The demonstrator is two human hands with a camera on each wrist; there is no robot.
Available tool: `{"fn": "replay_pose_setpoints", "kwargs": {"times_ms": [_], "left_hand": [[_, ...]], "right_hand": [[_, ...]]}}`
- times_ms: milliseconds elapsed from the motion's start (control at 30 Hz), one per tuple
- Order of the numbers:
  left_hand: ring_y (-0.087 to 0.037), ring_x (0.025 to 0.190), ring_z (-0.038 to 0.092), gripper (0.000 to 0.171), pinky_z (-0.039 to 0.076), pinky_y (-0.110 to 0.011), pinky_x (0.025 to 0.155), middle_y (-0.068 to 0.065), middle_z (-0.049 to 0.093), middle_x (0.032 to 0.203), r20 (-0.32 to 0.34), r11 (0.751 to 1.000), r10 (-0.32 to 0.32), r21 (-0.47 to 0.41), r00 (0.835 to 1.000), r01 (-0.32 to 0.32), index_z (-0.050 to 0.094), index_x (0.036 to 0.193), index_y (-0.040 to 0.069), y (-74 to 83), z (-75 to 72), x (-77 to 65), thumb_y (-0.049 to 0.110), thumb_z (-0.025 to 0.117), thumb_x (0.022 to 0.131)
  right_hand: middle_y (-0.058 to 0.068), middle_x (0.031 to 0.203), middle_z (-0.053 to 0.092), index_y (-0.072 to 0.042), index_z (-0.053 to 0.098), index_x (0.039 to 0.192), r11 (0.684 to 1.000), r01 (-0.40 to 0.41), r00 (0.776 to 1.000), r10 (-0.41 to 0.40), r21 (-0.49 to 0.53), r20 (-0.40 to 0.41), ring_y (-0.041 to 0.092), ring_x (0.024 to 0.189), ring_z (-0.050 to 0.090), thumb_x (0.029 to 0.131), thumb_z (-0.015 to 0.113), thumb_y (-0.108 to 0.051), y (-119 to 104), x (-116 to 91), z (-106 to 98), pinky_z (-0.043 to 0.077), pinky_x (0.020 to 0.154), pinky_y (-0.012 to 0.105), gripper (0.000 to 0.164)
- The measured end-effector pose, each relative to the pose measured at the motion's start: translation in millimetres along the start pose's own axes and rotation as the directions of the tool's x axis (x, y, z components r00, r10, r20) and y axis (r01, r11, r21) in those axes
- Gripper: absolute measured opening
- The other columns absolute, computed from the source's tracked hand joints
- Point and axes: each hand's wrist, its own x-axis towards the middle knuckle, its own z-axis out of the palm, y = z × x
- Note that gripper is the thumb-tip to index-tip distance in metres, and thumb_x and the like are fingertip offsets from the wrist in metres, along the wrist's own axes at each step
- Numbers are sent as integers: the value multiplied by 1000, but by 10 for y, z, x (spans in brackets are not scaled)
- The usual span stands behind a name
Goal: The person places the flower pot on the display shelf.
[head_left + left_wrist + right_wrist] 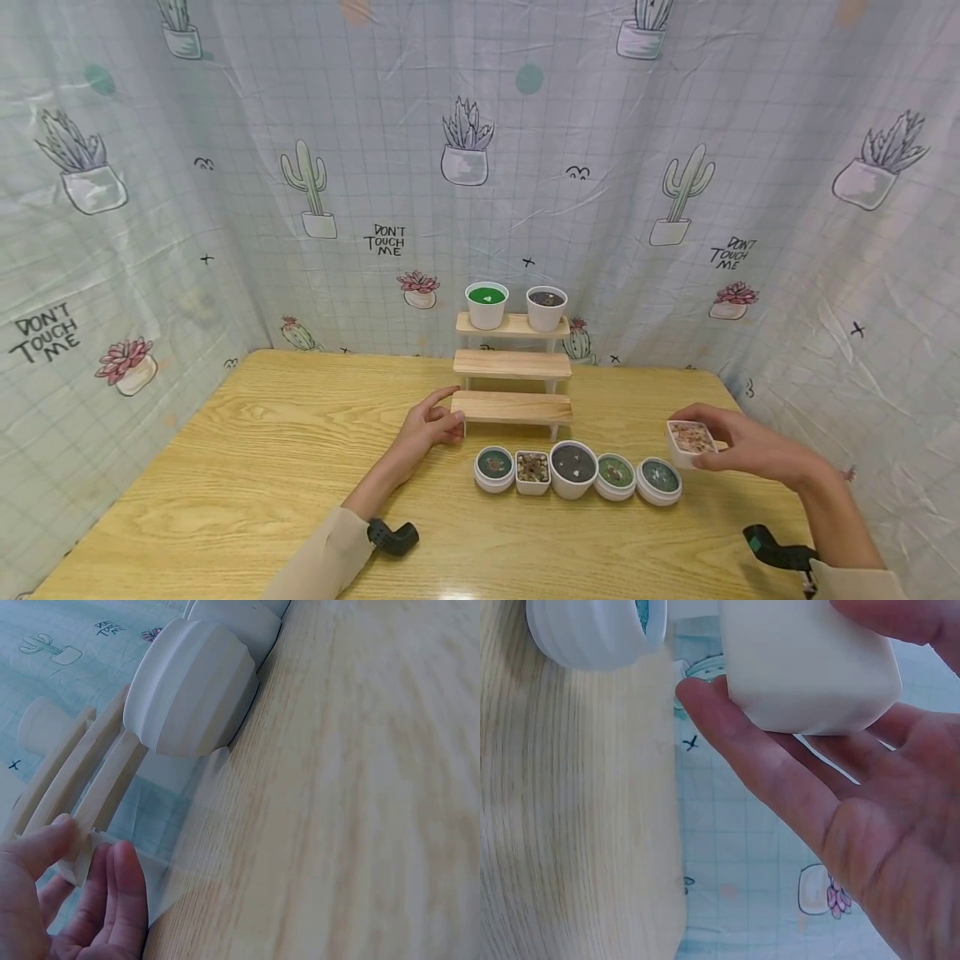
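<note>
A small three-step display stand (513, 407) with pale wooden planks stands mid-table. My left hand (429, 425) holds the left end of its lowest plank; in the left wrist view the thumb lies on the plank (112, 780) with fingers beneath. To the right, my right hand (757, 447) grips a square white pot (692, 442) filled with pinkish gravel, thumb on one side and fingers on the other. The right wrist view shows the pot's smooth side and base (810, 675), raised beside a round ribbed pot (592, 634).
Two white pots, one with a green top (487, 305) and one dark-filled (547, 308), sit on the top plank. Before the stand runs a row of several white pots, including a larger dark-filled one (573, 469). A cactus-print curtain (525, 192) hangs behind the wooden table (300, 433).
</note>
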Motion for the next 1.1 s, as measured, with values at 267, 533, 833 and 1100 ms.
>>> {"fn": "replay_pose_setpoints", "kwargs": {"times_ms": [267,533,833,1100], "left_hand": [[-16,86,70,69,62,-27,78,-7,69,95,-10,1000,0,1,1000,0,33,161,8,18,-13,7,22,67,102],[-17,86,70,67,62,-28,78,-7,69,96,-10,1000,-3,-3,1000,3,36,160,11,42,-8,-11,24,67,102],[-15,86,71,68,63,-28,78,-3,70,94,-11,1000,-11,-1,1000,11,35,160,10,-20,-11,15,23,68,102],[-15,86,71,69,63,-28,78,-4,70,95,-9,1000,-14,-3,1000,14,35,160,11,-19,-10,13,24,68,101]], "right_hand": [[21,134,54,1,48,144,999,24,1000,-24,23,-19,1,107,57,97,68,-10,-46,71,42,51,80,23,53],[16,129,55,0,45,147,999,9,999,-7,44,-40,6,106,60,97,69,-11,-79,110,69,54,79,25,56],[21,140,49,0,46,144,1000,5,995,-2,30,-101,-6,113,55,99,70,-14,-109,148,129,54,81,25,53],[23,136,51,4,45,144,999,14,993,-9,42,-118,-2,109,58,98,71,-14,-144,216,177,56,81,26,56]]}}
